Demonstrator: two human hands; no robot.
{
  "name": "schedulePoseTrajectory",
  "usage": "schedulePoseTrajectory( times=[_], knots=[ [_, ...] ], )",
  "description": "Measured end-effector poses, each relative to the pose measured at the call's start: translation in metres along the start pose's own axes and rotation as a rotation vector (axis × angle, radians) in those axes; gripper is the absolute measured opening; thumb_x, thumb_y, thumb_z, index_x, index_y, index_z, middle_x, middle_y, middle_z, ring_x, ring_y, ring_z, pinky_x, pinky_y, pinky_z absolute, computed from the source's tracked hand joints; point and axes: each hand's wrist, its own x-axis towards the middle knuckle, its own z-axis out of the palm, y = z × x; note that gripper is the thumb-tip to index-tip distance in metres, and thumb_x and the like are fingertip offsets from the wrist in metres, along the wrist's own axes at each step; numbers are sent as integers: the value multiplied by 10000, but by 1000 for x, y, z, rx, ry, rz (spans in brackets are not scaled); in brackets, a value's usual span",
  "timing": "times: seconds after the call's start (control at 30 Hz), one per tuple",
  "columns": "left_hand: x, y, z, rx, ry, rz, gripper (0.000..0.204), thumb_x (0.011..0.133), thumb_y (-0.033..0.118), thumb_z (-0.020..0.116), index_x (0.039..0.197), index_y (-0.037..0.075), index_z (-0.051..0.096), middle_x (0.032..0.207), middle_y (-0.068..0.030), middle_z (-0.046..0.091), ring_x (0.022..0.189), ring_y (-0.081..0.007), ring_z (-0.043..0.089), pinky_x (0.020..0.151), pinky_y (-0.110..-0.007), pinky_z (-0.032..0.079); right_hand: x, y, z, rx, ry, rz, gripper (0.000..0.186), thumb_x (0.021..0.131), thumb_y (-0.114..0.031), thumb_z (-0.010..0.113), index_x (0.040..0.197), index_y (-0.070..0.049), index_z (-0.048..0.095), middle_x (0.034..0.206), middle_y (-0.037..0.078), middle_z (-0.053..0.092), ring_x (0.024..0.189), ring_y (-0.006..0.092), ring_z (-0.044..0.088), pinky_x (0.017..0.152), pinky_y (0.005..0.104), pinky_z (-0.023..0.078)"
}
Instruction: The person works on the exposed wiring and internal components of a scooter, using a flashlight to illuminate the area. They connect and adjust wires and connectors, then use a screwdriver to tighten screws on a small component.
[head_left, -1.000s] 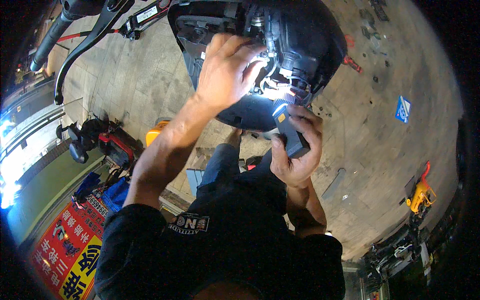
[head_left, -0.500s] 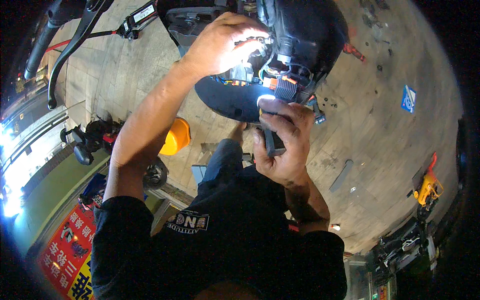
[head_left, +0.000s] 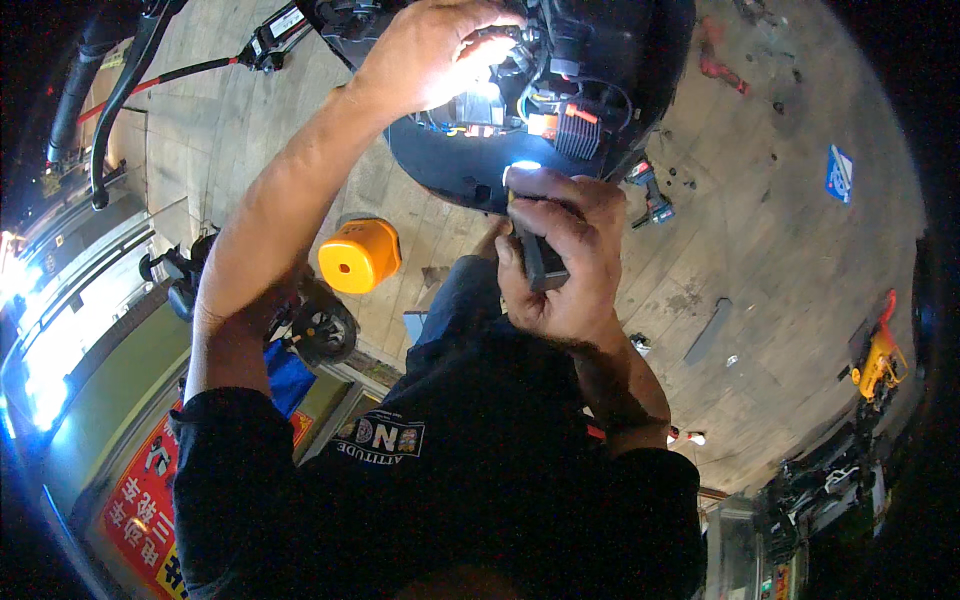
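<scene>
My left hand [head_left: 430, 55] reaches in among the dark wires of an opened black vehicle body [head_left: 440, 165] at the top. Its fingers are curled together at the wiring, and what they pinch is hidden by glare and the hand itself. In my right hand [head_left: 580, 255] is a small black flashlight [head_left: 541, 265], gripped between thumb and fingers. Its lit end shines up at the wiring, just below a finned metal block [head_left: 577, 135] with orange connectors beside it. Colored wires and a clear plastic part lie under my left hand.
An orange stool [head_left: 350, 258] stands on the tiled floor at left, near a small wheel [head_left: 322, 325]. A cordless drill [head_left: 654, 197] lies right of the vehicle. Farther right are a grey strip [head_left: 708, 332], a blue card [head_left: 839, 174] and a yellow power tool [head_left: 880, 362].
The view has shifted, so the vehicle and my left hand sit higher in it. More of the drill and stool shows. Both hands keep their holds, the flashlight still lit.
</scene>
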Motion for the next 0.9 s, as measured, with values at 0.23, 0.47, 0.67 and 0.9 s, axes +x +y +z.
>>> schedulePoseTrajectory(
  times=[0.23, 0.47, 0.67, 0.9],
  knots=[
    [7, -6, -11, -199, -9, 172, 189, 910, 124, 576, 996, 54, 729, 1072, -142, 670, 926, -266, 665, 823, -340, 542, -3, 5, -4, 0, 106, 6, 381, 781, -41, 687, 1146, -27, 577, 1172, 153, 577, 1050, 266, 523, 897, 357, 440],
    [2, 1, -6, -331, 4, -45, 167, 884, 97, 610, 1009, 54, 712, 1026, -130, 660, 877, -251, 667, 771, -324, 543, -6, 13, -1, 74, 102, 4, 383, 780, -45, 689, 1144, -25, 571, 1188, 146, 581, 1073, 253, 516, 910, 359, 437],
    [2, 5, 1, -103, 74, 47, 161, 863, 113, 647, 1006, 76, 713, 998, -118, 650, 841, -259, 652, 720, -336, 532, -5, 12, 3, 81, 116, -19, 395, 763, -15, 674, 1145, -28, 572, 1188, 140, 582, 1057, 264, 523, 913, 359, 441],
    [1, 1, 1, -155, 121, 114, 198, 820, 88, 705, 1018, 75, 707, 1017, -117, 652, 863, -259, 658, 731, -336, 536, -4, 16, 2, 80, 108, 7, 392, 764, 4, 673, 1142, -18, 574, 1200, 157, 573, 1071, 274, 535, 923, 364, 440]
  ],
)
